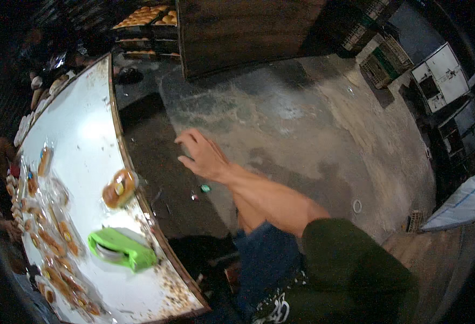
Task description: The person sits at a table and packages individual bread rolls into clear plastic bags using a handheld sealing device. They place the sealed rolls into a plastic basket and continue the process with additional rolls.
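Observation:
My right hand (200,155) is held out over the floor, just past the edge of a white-topped table (89,127). Its fingers are loosely curved and apart, and nothing shows in them. The forearm comes out of a dark green sleeve. My left hand does not show. Nearest on the tabletop is a bread bun in clear wrapping (119,188), close to the wooden edge. Nearer to me sits a green tape dispenser (122,249). Along the table's left side lie several wrapped breads (51,240).
Crumbs (175,297) litter the table's near corner. Trays of buns (145,19) stand stacked at the back beside a large brown panel (248,35). At right are crates (385,62) and a white cabinet (441,76). A white ring (357,206) and small scraps (205,188) lie on the floor.

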`<state>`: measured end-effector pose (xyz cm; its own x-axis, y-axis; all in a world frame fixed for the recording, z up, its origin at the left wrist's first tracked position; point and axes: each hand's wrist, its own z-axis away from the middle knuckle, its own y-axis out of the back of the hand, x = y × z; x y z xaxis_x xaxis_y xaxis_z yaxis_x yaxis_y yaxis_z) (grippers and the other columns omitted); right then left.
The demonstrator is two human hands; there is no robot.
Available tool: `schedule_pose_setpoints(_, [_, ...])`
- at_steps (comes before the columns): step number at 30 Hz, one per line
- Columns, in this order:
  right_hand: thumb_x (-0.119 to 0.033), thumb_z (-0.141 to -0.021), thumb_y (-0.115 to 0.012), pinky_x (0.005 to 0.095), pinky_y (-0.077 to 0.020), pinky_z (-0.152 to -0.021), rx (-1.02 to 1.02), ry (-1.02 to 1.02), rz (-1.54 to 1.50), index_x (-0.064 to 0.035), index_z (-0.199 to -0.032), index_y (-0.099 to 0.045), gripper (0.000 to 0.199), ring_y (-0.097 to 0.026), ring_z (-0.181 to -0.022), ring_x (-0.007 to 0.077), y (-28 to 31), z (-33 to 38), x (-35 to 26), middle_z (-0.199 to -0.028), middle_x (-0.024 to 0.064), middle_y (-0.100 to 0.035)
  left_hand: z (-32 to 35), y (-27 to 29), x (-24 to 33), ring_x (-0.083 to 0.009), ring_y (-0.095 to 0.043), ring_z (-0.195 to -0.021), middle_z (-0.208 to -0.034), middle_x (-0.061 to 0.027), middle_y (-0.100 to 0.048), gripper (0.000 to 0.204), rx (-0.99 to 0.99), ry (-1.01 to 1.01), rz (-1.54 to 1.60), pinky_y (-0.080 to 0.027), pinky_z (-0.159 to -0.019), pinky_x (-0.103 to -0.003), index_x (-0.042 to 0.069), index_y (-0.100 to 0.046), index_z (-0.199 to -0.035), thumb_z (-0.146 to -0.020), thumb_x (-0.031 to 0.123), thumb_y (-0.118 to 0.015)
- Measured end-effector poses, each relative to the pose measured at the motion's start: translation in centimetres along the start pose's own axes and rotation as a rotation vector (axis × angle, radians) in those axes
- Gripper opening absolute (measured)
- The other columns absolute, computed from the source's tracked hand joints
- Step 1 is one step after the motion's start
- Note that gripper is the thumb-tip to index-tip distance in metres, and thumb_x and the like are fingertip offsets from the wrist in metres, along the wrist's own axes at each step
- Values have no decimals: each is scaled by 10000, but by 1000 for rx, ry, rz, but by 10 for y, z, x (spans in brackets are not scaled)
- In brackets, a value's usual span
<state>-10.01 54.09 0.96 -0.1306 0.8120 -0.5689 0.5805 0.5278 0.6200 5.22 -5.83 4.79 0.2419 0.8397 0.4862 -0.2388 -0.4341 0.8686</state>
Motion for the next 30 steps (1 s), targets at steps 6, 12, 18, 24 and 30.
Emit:
schedule_pose_setpoints(6, [-280, -868, -653, 476, -477, -841, -105, -688, 264, -37, -1155, -516, 400, -575, -1016, 403, 58, 28, 112, -1125, 194, -539, -9, -10, -5, -279, -649, -778, -844, -175, -685, 66, 230, -474, -411, -580, -719, -374, -34, -697, -808, -849, 18, -704])
schedule_pose_setpoints(12, [-396, -850, -634, 463, -349, -1056, -794, -1092, -77, -63, -1246, -570, 522, -504, -1235, 355, 174, 142, 43, -1257, 200, -588, -132, 25, 292, -265, -641, -796, -872, -164, -674, 196, -334, 14, 32, -548, -731, -377, -25, -647, -947, -881, 158, -676])
schedule_pose_setpoints(18, [-491, -879, -631, 416, -407, -1033, -868, -1274, -570, -65, -1342, -514, 640, -526, -1228, 300, 392, 121, 10, -1315, 157, -567, -308, 45, 538, -250, -634, -814, -901, -154, -663, 362, -341, -291, 241, -517, -744, -380, -15, -597, -1086, -912, 298, -647])
schedule_pose_setpoints(24, [-525, -882, -625, 422, -424, -1025, -522, -1332, -190, -54, -1388, -444, 715, -506, -1261, 327, 573, 43, 83, -1352, 236, -522, -467, 113, 738, -275, -650, -847, -949, -175, -671, 406, -370, -416, 249, -512, -774, -370, -37, -585, -1122, -925, 315, -632])
schedule_pose_setpoints(30, [-490, -868, -664, 408, -464, -959, 86, -1296, -36, -45, -1376, -430, 715, -566, -1169, 319, 670, 22, 147, -1279, 224, -568, -548, 29, 805, -345, -648, -977, -1041, -219, -657, 475, -283, -178, 60, -499, -855, -419, -41, -568, -1142, -910, 371, -615])
